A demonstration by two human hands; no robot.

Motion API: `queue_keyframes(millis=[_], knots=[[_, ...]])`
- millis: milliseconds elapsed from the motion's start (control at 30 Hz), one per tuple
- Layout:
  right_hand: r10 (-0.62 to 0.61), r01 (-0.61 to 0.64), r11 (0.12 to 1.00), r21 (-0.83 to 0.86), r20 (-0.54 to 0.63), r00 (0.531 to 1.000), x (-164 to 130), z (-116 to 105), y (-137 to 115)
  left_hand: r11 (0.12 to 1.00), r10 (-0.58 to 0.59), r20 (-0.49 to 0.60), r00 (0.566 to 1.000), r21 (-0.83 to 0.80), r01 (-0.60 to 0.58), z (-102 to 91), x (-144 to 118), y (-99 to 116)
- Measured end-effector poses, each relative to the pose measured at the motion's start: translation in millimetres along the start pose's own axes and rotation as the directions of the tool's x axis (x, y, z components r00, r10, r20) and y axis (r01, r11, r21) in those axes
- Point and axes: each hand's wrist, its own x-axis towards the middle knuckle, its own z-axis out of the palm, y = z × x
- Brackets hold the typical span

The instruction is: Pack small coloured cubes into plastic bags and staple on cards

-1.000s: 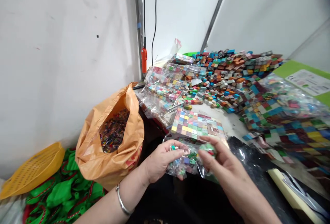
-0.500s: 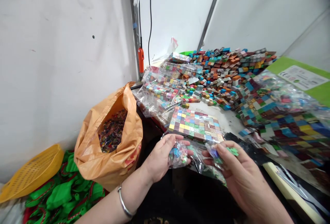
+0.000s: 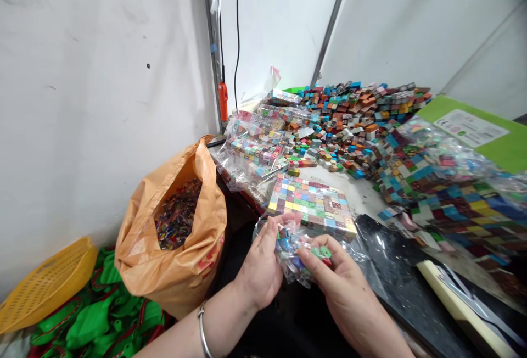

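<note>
My left hand (image 3: 261, 264) and my right hand (image 3: 341, 286) are together low in the middle, both closed on a small clear plastic bag of coloured pieces (image 3: 294, 248). The right fingers pinch green and red pieces at the bag's right end. Just beyond the hands lies a flat block of small coloured cubes (image 3: 310, 207), set in neat rows on the table edge. A silver bangle (image 3: 203, 330) circles my left wrist.
An open orange plastic bag (image 3: 173, 248) of small dark pieces stands to the left. A big heap of loose coloured cubes (image 3: 358, 116) and several clear packs of cubes (image 3: 255, 152) cover the table behind. A yellow basket (image 3: 41, 286) and green items (image 3: 94, 319) lie lower left.
My hands, spread apart with the bag stretched between them half a second ago, have come together again. The view has tilted slightly, so everything sits a little lower and to the left.
</note>
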Motion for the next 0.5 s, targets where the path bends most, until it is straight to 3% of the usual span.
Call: queue_keyframes(millis=[167,300,500], knots=[[-0.038,0.049,0.995,0.085,-0.126,0.991,0.4,-13.9,-10.2,0.999,-0.012,-0.006,1.000,-0.040,0.011,-3.5,1.3,3.5],[-0.017,0.021,0.993,0.113,-0.034,0.999,-3.8,-7.3,-13.9,0.995,0.021,0.026,0.999,0.101,-0.024,1.1,-2.7,-2.2],[-0.078,0.070,0.990,-0.123,-0.056,0.995,-0.7,5.3,-8.7,0.991,0.018,0.079,0.997,0.129,-0.028,9.5,-9.8,-7.8]])
